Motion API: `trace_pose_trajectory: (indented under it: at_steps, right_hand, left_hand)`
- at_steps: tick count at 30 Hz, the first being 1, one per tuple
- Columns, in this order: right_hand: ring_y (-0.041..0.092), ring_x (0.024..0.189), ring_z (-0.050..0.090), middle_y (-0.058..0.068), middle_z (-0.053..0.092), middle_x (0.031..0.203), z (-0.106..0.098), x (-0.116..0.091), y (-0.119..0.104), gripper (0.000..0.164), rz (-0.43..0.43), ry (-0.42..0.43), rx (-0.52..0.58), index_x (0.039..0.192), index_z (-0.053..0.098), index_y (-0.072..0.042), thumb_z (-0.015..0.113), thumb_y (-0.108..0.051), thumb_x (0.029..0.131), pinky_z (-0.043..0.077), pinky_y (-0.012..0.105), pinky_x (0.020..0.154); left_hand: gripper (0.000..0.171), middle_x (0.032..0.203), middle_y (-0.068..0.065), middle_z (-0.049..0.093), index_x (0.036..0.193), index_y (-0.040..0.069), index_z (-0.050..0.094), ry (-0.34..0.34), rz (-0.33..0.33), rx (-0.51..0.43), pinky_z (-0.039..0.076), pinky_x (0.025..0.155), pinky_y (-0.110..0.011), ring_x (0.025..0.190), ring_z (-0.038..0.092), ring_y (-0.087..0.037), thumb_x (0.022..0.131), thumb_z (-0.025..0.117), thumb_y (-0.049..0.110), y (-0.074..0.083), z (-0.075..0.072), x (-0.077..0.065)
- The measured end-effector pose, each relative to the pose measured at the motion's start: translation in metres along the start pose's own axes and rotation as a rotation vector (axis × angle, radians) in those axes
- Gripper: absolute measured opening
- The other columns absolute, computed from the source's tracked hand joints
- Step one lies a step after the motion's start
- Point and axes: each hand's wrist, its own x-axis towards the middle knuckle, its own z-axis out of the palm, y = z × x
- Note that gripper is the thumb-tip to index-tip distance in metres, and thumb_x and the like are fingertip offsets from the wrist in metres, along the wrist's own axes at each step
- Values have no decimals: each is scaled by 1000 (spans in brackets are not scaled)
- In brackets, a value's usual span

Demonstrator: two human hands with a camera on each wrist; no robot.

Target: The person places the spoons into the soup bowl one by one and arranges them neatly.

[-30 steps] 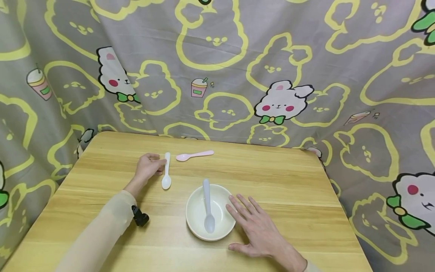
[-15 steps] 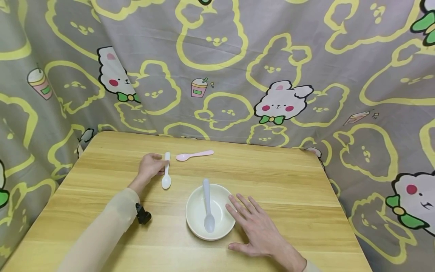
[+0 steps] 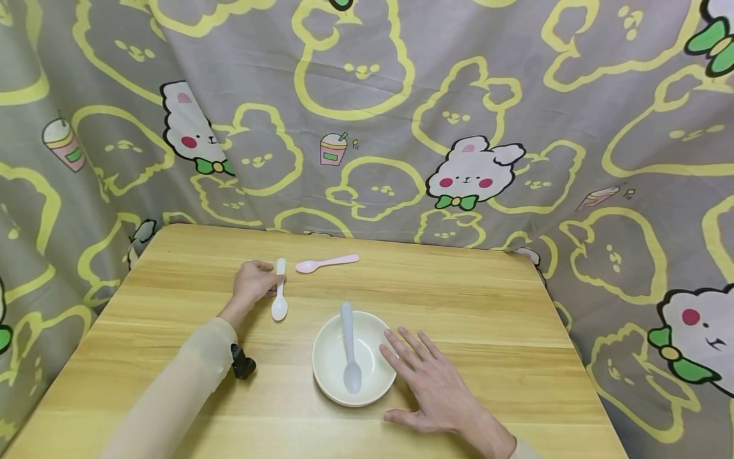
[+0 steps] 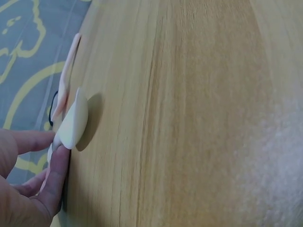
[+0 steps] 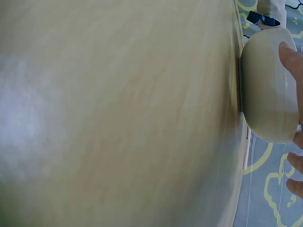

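At the back left of the table, my left hand (image 3: 252, 282) pinches the handle of a white spoon (image 3: 279, 308) between thumb and fingers. The left wrist view shows the white spoon's scoop (image 4: 77, 120) standing out past the fingertips, its shadow on the wood beside it. My right hand (image 3: 432, 386) is spread with straight fingers at the right rim of a cream bowl (image 3: 328, 381). A pale grey-blue spoon (image 3: 348, 344) leans inside the bowl, its handle over the far rim. In the right wrist view, fingers lie along the wall of the bowl (image 5: 265, 90).
A pink spoon (image 3: 327, 262) lies on the wooden table (image 3: 459, 299) just right of the white one. A black wrist device (image 3: 243, 362) sits on the left sleeve. Behind the table hangs a patterned grey curtain (image 3: 390, 140).
My left fingers have slid a little to the right and down the white spoon's handle. The right hand, bowl and other spoons keep their places; the head view shifts slightly.
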Motion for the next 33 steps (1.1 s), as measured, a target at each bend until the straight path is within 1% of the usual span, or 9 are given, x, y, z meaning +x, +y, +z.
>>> trace_pose_trajectory:
  at_steps: [3,8,11,19,22,27,30,33]
  right_hand:
    - [33,158,39,8,31,175,0,0,0,109,0,6,4,165,36,-17,52,-89,85,22,47,134]
    - [33,158,38,8,30,175,0,-1,1,109,2,3,6,166,34,-17,50,-89,86,12,45,138]
    - [34,157,39,8,31,175,1,-1,1,108,-1,10,9,166,34,-17,51,-88,86,8,44,139]
    - [35,156,40,10,33,174,1,0,2,108,-15,29,19,166,34,-16,56,-86,85,6,43,138]
    - [35,157,39,9,32,174,0,0,1,110,-8,17,18,166,33,-17,57,-86,84,10,44,137]
    - [33,159,37,7,30,175,-1,0,0,110,6,-5,15,166,33,-18,56,-87,84,25,49,131]
    - [33,158,38,7,31,175,-1,0,0,109,5,5,17,165,35,-18,55,-87,84,32,52,128]
    - [34,157,40,8,33,174,0,0,0,108,2,18,20,165,36,-18,54,-87,85,35,55,126]
  left_hand:
    - [56,104,-20,77,138,-10,59,-3,5,6,66,66,-21,63,68,-4,91,77,13,0,0,1]
    - [53,108,-24,77,135,-11,62,-9,19,7,66,66,-21,63,69,-5,91,78,12,1,-1,1]
    - [52,112,-25,76,135,-11,62,-13,22,4,66,66,-21,64,69,-5,91,78,12,1,-1,1]
    - [50,109,-23,76,134,-11,62,-21,19,4,66,66,-21,65,68,-5,91,76,11,2,-1,0]
    - [50,106,-22,76,134,-12,62,-30,17,5,66,66,-22,65,68,-6,92,76,10,3,-1,0]
    - [49,100,-19,77,135,-12,61,-43,10,-2,66,65,-22,65,68,-6,93,76,8,3,-2,-2]
    - [48,95,-16,76,134,-13,61,-50,6,-9,66,64,-23,65,68,-5,93,76,8,4,-2,-2]
    - [47,91,-13,76,133,-13,62,-56,3,-6,66,64,-23,64,67,-5,93,76,7,4,-2,-3]
